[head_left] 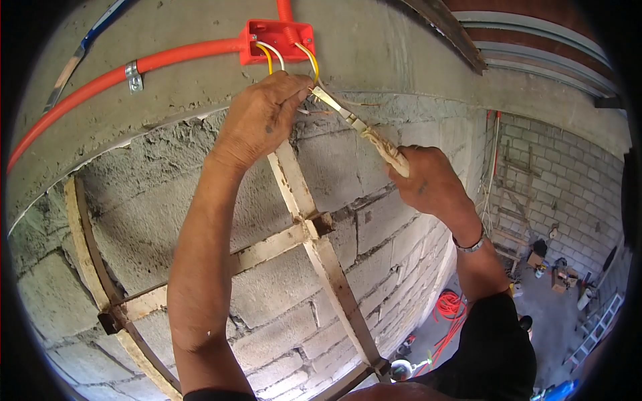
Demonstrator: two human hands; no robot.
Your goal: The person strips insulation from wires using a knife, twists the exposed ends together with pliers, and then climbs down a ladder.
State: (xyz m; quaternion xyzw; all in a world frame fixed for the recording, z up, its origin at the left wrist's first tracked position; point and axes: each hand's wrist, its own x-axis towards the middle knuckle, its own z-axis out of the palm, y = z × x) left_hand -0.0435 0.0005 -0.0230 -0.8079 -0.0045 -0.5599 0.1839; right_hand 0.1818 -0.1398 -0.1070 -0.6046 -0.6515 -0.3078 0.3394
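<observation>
My left hand [262, 115] is raised to a red junction box [277, 40] on a concrete beam and pinches the wires [269, 57], yellow and white, that hang out of it. My right hand [428, 180] grips the pale handle of a knife [364, 130] whose blade tip meets the wire ends right beside my left fingers. An orange conduit [100, 83] runs from the box down to the left, held by a metal clip [134, 77].
A block wall [267, 267] with a welded metal frame [314, 240] stands directly in front. Far below at the right lie a coil of orange conduit [449, 306], boxes [558, 277] and a ladder [595, 331] on a concrete floor.
</observation>
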